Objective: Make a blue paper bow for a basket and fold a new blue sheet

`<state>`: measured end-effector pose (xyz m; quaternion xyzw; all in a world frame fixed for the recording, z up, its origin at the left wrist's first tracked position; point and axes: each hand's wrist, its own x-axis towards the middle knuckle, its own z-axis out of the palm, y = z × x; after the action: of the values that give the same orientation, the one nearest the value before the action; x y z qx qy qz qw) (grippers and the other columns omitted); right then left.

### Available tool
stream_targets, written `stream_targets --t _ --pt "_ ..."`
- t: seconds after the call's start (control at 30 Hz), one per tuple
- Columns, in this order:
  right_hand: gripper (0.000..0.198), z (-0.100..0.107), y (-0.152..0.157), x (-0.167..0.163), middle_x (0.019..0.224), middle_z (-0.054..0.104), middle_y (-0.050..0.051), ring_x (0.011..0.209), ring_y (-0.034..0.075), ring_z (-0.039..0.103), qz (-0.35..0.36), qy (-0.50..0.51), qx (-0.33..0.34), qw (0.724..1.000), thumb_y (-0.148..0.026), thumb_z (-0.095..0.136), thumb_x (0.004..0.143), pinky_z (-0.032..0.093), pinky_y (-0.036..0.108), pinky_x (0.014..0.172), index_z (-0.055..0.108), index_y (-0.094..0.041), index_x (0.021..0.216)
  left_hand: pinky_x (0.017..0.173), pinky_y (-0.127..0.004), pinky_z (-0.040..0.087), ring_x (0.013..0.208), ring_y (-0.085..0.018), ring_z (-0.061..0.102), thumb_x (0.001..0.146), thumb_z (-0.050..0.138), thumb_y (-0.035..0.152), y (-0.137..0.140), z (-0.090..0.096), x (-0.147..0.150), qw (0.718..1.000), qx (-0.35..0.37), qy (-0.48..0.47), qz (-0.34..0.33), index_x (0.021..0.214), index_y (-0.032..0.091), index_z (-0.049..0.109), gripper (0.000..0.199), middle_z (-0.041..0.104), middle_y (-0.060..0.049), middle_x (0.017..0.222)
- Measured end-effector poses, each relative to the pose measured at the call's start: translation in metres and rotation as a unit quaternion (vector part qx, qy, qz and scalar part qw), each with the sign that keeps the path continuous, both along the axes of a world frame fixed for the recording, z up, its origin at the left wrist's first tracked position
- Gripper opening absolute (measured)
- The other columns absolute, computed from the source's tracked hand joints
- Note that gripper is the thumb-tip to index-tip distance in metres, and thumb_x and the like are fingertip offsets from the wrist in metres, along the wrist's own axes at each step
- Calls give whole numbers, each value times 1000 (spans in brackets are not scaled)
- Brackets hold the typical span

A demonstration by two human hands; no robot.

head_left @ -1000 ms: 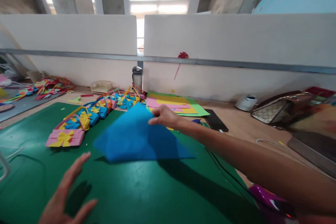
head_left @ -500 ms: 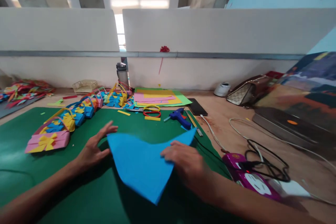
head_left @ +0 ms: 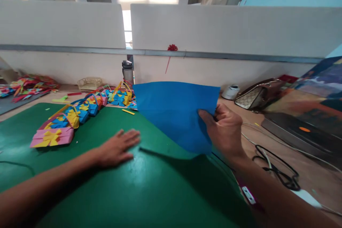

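My right hand [head_left: 226, 128] pinches a sheet of blue paper [head_left: 173, 110] by its right side, thumb in front. The sheet is raised off the table and hides the scissors and glue gun behind it. Its shadow falls on the green mat [head_left: 120, 196] below. Over the mat, to the left of the sheet, my left hand [head_left: 117, 149] is open with fingers spread, slightly blurred, holding nothing. Whether it touches the mat I cannot tell. Beyond it on the left stands a row of small paper baskets with bows, the nearest a pink paper basket [head_left: 53, 137] with a yellow bow.
A heap of coloured paper strips [head_left: 29, 87] lies at the far left. A bottle [head_left: 127, 73] stands by the wall. On the right are a handbag [head_left: 253, 94], a dark case [head_left: 291, 128], black cable [head_left: 280, 171] and a partly hidden purple power strip [head_left: 248, 195].
My right hand has lifted the blue sheet up and to the right, off the mat. My left hand has moved right and slightly down, apart from the sheet. The view has shifted slightly.
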<state>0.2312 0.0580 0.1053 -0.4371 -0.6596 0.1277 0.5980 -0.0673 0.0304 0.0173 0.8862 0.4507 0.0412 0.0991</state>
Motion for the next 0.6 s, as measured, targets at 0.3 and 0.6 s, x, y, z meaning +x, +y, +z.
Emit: stream_targets --t 0.3,0.6 --pt "13 43 -11 3 66 54 -3 60 15 48 -48 48 92 993 -23 65 73 42 30 61 53 -25 68 110 -47 26 138 -27 22 90 39 49 -27 -8 54 993 37 -27 -107 144 21 28 61 25 -10 151" --pt "9 36 -1 -15 70 57 -3 63 14 52 -25 -2 120 992 -25 60 78 45 28 61 53 -25 73 111 -49 19 140 -23 16 91 38 53 11 -2 190 936 36 -13 -351 142 22 29 60 23 -3 152"
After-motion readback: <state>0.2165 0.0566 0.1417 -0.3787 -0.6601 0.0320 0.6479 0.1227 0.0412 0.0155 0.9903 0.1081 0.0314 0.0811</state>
